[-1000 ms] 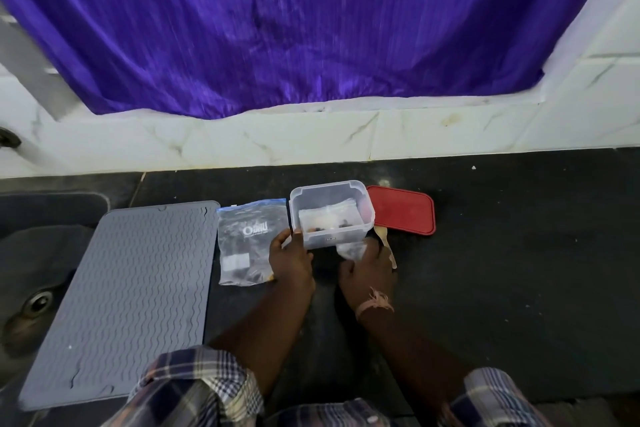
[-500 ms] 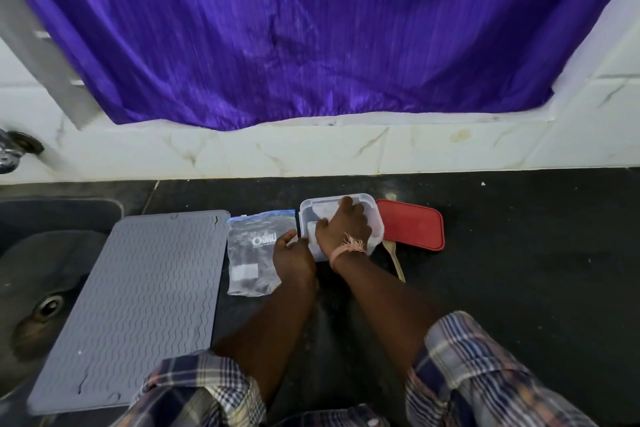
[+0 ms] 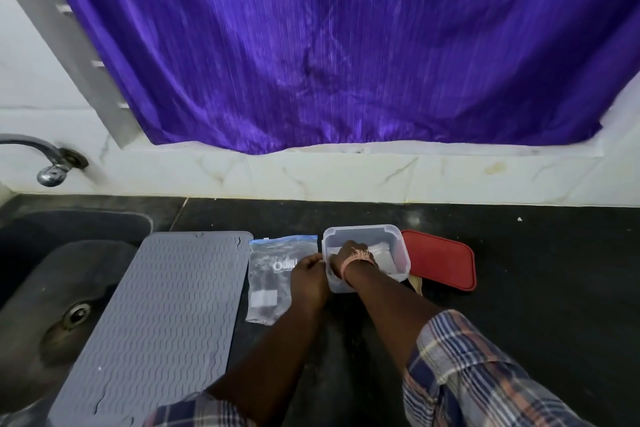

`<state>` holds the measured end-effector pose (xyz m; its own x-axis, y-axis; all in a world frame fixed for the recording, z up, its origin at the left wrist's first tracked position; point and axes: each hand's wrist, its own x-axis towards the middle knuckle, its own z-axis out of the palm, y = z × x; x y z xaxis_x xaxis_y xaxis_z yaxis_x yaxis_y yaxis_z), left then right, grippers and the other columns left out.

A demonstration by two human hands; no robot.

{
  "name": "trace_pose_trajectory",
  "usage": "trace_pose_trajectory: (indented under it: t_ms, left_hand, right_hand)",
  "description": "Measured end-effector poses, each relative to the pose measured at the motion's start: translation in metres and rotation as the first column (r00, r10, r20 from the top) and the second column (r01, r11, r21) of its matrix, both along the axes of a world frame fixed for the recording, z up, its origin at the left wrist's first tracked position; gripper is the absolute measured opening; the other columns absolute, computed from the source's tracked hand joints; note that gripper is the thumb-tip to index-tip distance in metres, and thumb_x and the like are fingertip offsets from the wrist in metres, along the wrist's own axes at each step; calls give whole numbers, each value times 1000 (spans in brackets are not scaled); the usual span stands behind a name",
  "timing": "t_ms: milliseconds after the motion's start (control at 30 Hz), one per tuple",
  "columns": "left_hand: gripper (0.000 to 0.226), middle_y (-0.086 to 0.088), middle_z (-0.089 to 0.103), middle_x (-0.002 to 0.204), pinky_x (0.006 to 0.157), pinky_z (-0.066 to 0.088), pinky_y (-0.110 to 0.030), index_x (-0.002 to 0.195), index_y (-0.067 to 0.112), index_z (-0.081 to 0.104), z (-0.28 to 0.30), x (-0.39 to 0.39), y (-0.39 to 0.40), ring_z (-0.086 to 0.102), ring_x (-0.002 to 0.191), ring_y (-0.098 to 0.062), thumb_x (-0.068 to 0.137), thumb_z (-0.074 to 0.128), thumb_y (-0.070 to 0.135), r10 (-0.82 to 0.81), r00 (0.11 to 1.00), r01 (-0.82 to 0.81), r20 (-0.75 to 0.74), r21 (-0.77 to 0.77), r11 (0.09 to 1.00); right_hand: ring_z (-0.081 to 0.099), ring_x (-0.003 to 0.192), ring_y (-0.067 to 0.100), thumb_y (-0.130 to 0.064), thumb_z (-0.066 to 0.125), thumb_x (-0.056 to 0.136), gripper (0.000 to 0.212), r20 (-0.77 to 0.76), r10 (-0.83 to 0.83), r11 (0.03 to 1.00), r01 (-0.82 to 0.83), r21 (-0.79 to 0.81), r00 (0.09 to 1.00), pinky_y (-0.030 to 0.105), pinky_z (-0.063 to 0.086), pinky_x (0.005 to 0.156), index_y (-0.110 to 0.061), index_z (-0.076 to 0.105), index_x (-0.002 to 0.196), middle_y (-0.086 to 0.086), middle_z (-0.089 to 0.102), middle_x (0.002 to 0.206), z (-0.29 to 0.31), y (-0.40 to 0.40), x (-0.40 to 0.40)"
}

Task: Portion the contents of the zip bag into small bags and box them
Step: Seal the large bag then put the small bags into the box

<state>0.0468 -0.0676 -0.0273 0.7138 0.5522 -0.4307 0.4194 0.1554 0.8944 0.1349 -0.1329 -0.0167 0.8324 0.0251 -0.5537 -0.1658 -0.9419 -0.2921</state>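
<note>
- Here the right hand (image 3: 349, 258) reaches down inside the clear box (image 3: 398, 236); its fingers are hidden behind the wrist, so I cannot tell whether they hold a small bag (image 3: 381, 250) or lie flat on it.
- The left hand (image 3: 308, 276) rests against the box's near left wall, fingers lightly curved against the plastic, gripping nothing that I can make out.
- To do this well, I judge: brace the box with the left fingers, press the pale bags flat and into a corner, and leave room for more.
- The zip bag (image 3: 268, 274) lies on the counter (image 3: 536, 288) just left of the left fingers; the red lid (image 3: 440, 262) lies right of the box.
- The zip bag carries a white logo, too blurred to read surely.
</note>
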Motion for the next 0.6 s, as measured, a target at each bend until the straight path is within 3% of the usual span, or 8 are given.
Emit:
trace_pose_trajectory:
  t_ms: [133, 233, 333, 400, 467, 533, 600]
  left_hand:
    - [28, -7, 78, 99, 94, 59, -51, 105, 15, 77, -8, 1, -8, 73, 95, -29, 93, 54, 7, -66, 995, 69, -76, 40, 997]
    - [25, -5, 78, 104, 94, 59, -49, 105, 20, 75, -14, 1, -9, 73, 98, -26, 96, 55, 8, -42, 996, 46, -83, 55, 997]
    - [23, -2, 78, 101, 93, 60, -44, 106, 20, 76, -15, 4, -7, 73, 96, -22, 95, 58, 10, -26, 993, 29, -114, 27, 999]
    - [18, 0, 77, 100, 93, 60, -45, 105, 22, 75, -23, 6, -6, 73, 94, -21, 94, 62, 16, -27, 989, 38, -148, 75, 996]
    - [16, 1, 76, 102, 93, 59, -46, 107, 23, 74, -39, 11, -6, 72, 95, -21, 93, 65, 19, -12, 986, 25, -164, 76, 997]
    - [16, 1, 76, 102, 94, 59, -47, 106, 24, 72, -34, 8, -11, 72, 95, -23, 93, 64, 22, 26, 987, -13, -158, 82, 997]
    - [18, 0, 74, 109, 97, 57, -49, 111, 23, 70, -22, 5, -17, 70, 101, -26, 97, 60, 23, 59, 988, -48, -141, 85, 995]
  right_hand:
    - [46, 131, 37, -43, 69, 81, 75, -34, 102, 991, -104, -87, 994, 50, 38, 112, -9, 43, 143, 18, 45, 142, -5, -7, 1]
    - [50, 127, 37, -46, 71, 80, 78, -35, 153, 984, -155, -92, 988, 50, 41, 109, -9, 46, 144, 16, 51, 140, -6, -8, 4]
    - [60, 116, 34, -37, 55, 93, 43, 256, 153, 988, -145, -50, 955, 43, 49, 100, -10, 64, 125, 14, 65, 125, 5, -19, 6]
    - [68, 95, 28, -29, 48, 95, 30, 572, 36, 995, -81, 53, 820, 36, 54, 82, -14, 73, 100, 9, 73, 100, 15, -35, 0]
    - [63, 84, 28, -27, 52, 91, 22, 790, -189, 974, 7, 228, 583, 37, 51, 74, -16, 70, 87, 8, 69, 89, 13, -54, -8]
    - [57, 86, 33, -24, 56, 89, 13, 806, -412, 910, 140, 391, 425, 41, 45, 75, -13, 64, 89, 12, 63, 92, 1, -76, -17]
    - [57, 87, 39, -22, 53, 89, 15, 734, -532, 847, 277, 454, 422, 44, 44, 74, -8, 59, 92, 18, 61, 94, -14, -99, -24]
